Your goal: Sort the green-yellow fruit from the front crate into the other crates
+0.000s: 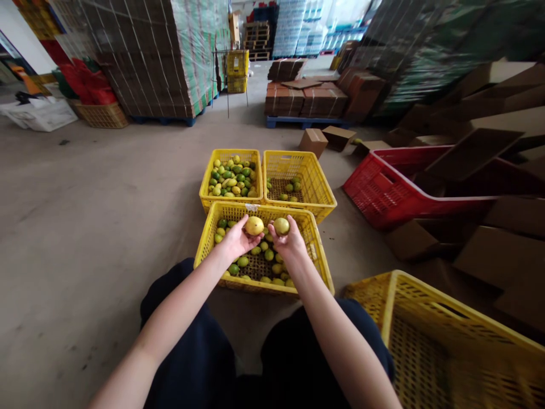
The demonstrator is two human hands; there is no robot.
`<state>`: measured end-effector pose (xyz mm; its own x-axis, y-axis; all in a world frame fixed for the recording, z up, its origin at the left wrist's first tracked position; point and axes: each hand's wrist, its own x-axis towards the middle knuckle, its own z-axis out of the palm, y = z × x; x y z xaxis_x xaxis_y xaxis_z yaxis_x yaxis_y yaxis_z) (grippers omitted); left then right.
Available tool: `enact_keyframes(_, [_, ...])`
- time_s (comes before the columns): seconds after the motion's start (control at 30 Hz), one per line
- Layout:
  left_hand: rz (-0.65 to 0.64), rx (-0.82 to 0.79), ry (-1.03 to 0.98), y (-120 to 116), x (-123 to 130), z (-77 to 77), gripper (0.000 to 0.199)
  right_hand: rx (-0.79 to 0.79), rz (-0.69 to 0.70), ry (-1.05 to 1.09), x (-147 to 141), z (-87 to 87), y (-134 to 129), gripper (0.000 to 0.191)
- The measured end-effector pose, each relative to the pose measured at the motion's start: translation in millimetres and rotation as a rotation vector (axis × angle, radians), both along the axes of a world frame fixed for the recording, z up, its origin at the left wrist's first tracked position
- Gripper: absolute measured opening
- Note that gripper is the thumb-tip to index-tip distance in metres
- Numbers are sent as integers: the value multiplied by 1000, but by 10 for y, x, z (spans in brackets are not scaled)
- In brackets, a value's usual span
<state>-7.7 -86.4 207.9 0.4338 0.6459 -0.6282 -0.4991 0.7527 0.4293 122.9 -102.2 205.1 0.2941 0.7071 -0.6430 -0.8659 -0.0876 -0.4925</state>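
Note:
My left hand (239, 240) holds a yellow fruit (254, 226) between thumb and fingers. Close beside it, my right hand (290, 238) grips a yellow-green fruit (281, 226). Both hands are above the near yellow crate (326, 267), where several green and yellow fruits lie on the slatted bottom. Behind it, the back left crate (205, 184) is well filled with green and yellow fruits. A few green fruits lie in the back right crate (317, 182).
A large yellow crate (451, 307) stands at the lower right. Beyond it are a red crate (366, 190) and loose cardboard boxes (502, 255). Wrapped pallet stacks (149, 57) and a blue pallet with flat cardboard bundles (323, 102) stand farther back.

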Motion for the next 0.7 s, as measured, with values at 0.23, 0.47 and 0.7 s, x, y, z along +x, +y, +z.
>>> enact_keyframes(0.23, [-8, 20, -7, 4, 9, -20, 32, 8, 18, -10, 21, 14, 11, 11])
enact_keyframes(0.47, [81, 105, -110, 3, -22, 38, 27, 105, 220, -38, -24, -6, -14, 9])
enact_keyframes(0.7, [230, 175, -220, -5, -49, 106, 13, 392, 201, -533, -82, -6, -83, 32])
